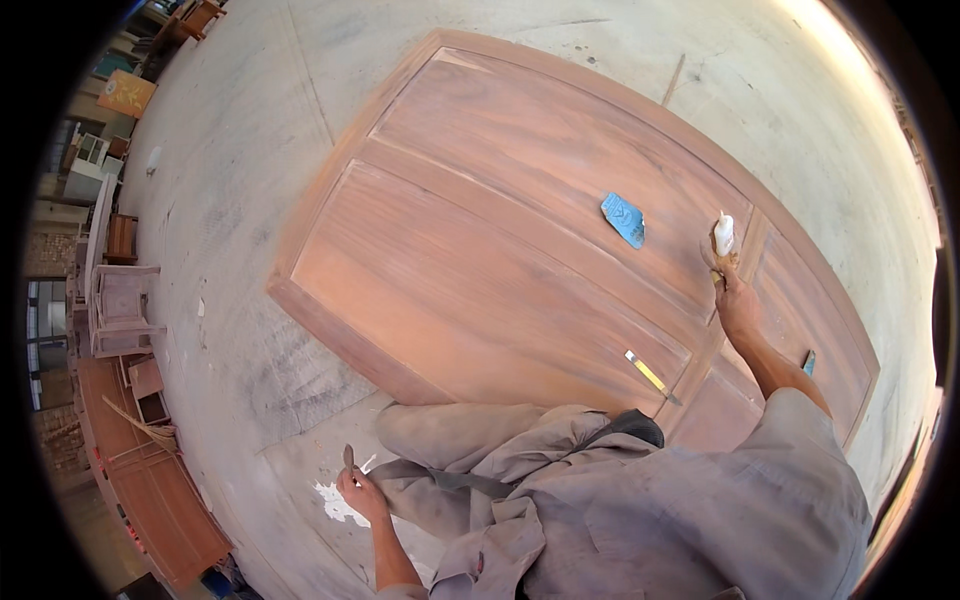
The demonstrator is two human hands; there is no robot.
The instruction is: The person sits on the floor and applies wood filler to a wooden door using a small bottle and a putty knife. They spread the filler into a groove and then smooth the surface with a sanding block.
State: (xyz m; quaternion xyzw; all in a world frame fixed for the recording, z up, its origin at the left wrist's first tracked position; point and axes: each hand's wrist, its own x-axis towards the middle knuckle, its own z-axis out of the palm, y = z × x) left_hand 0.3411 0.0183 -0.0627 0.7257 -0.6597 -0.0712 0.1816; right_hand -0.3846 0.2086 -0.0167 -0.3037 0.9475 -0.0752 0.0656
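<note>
You look to be at a working step with the white lump (724,234) and the blade (348,457), your hands well apart. Your right hand (734,294) holds the lump over the far right part of the wooden panel (470,260), near a crosspiece; its grip is closed around the lump's base, though you cannot tell from here whether the lump touches the wood. Your left grip pinches the blade upright: that hand (362,494) is off the panel, over the floor (230,330) by a white patch (340,505). The blue sheet (624,220) and yellow tool (645,372) lie on the panel, out of your hands. The next move probably calls for a steady right hand and for bringing the blade across, clear of your knee.
</note>
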